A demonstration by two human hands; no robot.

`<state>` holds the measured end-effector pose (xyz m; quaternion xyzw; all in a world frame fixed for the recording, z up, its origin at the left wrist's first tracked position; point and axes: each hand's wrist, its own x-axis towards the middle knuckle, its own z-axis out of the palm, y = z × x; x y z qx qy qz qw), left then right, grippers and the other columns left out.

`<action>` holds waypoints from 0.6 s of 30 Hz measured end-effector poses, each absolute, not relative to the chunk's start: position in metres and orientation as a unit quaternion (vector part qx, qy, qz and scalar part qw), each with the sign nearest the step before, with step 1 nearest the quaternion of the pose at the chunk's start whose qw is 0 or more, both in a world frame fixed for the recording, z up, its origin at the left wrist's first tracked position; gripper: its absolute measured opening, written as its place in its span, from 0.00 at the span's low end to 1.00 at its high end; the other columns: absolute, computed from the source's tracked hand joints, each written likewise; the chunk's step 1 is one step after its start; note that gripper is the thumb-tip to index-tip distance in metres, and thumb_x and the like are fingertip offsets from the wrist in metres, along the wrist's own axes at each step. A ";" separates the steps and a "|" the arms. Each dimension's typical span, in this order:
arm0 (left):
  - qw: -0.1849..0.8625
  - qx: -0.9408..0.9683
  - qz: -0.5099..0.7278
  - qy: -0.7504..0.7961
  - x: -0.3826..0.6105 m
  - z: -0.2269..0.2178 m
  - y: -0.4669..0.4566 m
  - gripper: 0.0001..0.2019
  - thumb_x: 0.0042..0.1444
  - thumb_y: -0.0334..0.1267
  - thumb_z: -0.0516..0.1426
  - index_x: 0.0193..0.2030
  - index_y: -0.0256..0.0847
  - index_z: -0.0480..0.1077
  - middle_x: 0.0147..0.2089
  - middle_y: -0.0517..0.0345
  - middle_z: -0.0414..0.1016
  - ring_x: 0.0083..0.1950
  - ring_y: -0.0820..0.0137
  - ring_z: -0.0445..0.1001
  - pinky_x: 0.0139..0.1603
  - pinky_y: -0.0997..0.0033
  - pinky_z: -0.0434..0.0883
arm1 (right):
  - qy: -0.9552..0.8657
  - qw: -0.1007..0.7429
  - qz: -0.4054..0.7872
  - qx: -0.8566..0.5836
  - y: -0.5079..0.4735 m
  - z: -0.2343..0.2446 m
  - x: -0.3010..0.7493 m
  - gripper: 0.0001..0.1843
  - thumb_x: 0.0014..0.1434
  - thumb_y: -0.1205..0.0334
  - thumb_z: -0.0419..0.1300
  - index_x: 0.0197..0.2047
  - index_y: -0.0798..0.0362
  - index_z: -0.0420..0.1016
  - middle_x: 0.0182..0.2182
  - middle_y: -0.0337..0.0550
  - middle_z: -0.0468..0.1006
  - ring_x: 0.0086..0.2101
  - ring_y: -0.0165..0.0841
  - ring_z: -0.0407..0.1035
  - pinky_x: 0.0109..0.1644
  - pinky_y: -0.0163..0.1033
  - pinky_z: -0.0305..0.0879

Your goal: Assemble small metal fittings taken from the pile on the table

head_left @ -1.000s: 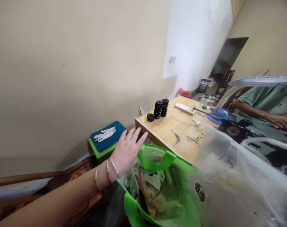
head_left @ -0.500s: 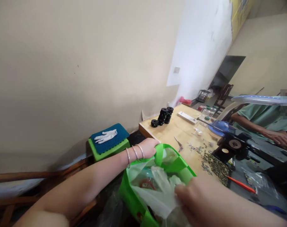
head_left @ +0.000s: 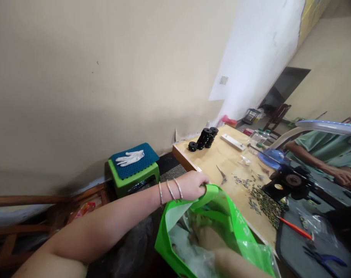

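Note:
A bright green tote bag (head_left: 235, 216) hangs at the table's near edge, its mouth spread wide. My left hand (head_left: 194, 183), with several bangles on the wrist, is closed around the bag's rim by the handle. Inside the bag, my right hand (head_left: 208, 235) reaches down among clear plastic bags (head_left: 185, 243). Motion blurs it and plastic covers its fingers, so I cannot see whether it grips anything. Some clear plastic also drapes over the bag's right side.
The wooden table (head_left: 204, 158) bears black spools (head_left: 206, 137), scattered small beads (head_left: 265, 202), a black machine (head_left: 288, 179), an orange-handled tool (head_left: 295, 227) and blue-handled pliers (head_left: 326, 258). A white glove (head_left: 130, 158) lies on a green stool (head_left: 122, 185). Another person's hands (head_left: 346, 178) rest across the table.
My right hand has gone from the bag's right rim down into its contents. The left hand keeps its hold on the rim. The view has shifted slightly.

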<state>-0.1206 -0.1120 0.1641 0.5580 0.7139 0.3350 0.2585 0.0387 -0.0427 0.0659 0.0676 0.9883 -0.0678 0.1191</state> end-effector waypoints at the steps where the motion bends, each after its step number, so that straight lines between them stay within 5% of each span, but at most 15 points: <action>1: 0.272 0.564 0.342 0.700 -0.123 0.164 -0.117 0.05 0.50 0.35 0.56 0.33 0.37 0.72 0.25 0.62 0.69 0.27 0.73 0.63 0.27 0.76 0.61 | 0.984 0.137 -0.071 0.091 -0.039 0.075 0.041 0.15 0.54 0.71 0.58 0.45 0.58 0.77 0.28 0.50 0.81 0.28 0.44 0.76 0.28 0.36 0.68; 3: 0.298 0.573 0.352 0.677 -0.125 0.163 -0.128 0.09 0.50 0.39 0.57 0.36 0.38 0.71 0.25 0.65 0.67 0.26 0.74 0.62 0.27 0.77 0.60 | 0.983 0.132 -0.080 0.099 -0.031 0.100 0.044 0.24 0.57 0.67 0.57 0.58 0.60 0.67 0.34 0.52 0.81 0.34 0.46 0.76 0.34 0.39 0.70; 6: 0.294 0.569 0.355 0.681 -0.127 0.160 -0.143 0.08 0.51 0.39 0.56 0.35 0.37 0.70 0.26 0.64 0.66 0.28 0.74 0.62 0.28 0.77 0.60 | 0.982 0.141 -0.031 0.118 -0.025 0.144 0.053 0.30 0.60 0.60 0.57 0.62 0.66 0.61 0.38 0.59 0.79 0.38 0.50 0.74 0.39 0.48 0.71; 9: 0.294 0.560 0.363 0.685 -0.126 0.155 -0.151 0.07 0.53 0.38 0.54 0.33 0.38 0.70 0.26 0.65 0.67 0.28 0.74 0.63 0.29 0.77 0.59 | 0.991 0.103 0.010 0.086 -0.022 0.181 0.073 0.24 0.58 0.61 0.59 0.57 0.59 0.68 0.45 0.56 0.77 0.42 0.49 0.72 0.44 0.50 0.71; 12: 0.313 0.543 0.377 0.682 -0.124 0.151 -0.152 0.08 0.54 0.40 0.53 0.33 0.38 0.69 0.26 0.65 0.65 0.28 0.74 0.62 0.29 0.76 0.59 | 0.998 -0.028 0.035 0.043 -0.008 0.205 0.100 0.15 0.64 0.60 0.51 0.50 0.52 0.73 0.44 0.48 0.78 0.44 0.43 0.72 0.46 0.47 0.70; 15: 0.308 0.520 0.390 0.694 -0.122 0.150 -0.150 0.10 0.55 0.42 0.52 0.31 0.38 0.68 0.24 0.66 0.62 0.27 0.74 0.59 0.28 0.75 0.58 | 0.968 -0.168 0.126 0.136 0.021 0.211 0.130 0.26 0.63 0.48 0.49 0.58 0.55 0.65 0.51 0.54 0.73 0.51 0.50 0.66 0.52 0.54 0.66; 18: 0.304 0.494 0.405 0.707 -0.119 0.150 -0.147 0.11 0.54 0.43 0.51 0.30 0.37 0.68 0.24 0.66 0.61 0.27 0.74 0.58 0.27 0.75 0.57 | 0.945 -0.142 0.140 0.258 0.050 0.199 0.157 0.39 0.59 0.39 0.51 0.62 0.61 0.58 0.50 0.60 0.73 0.46 0.52 0.71 0.43 0.53 0.71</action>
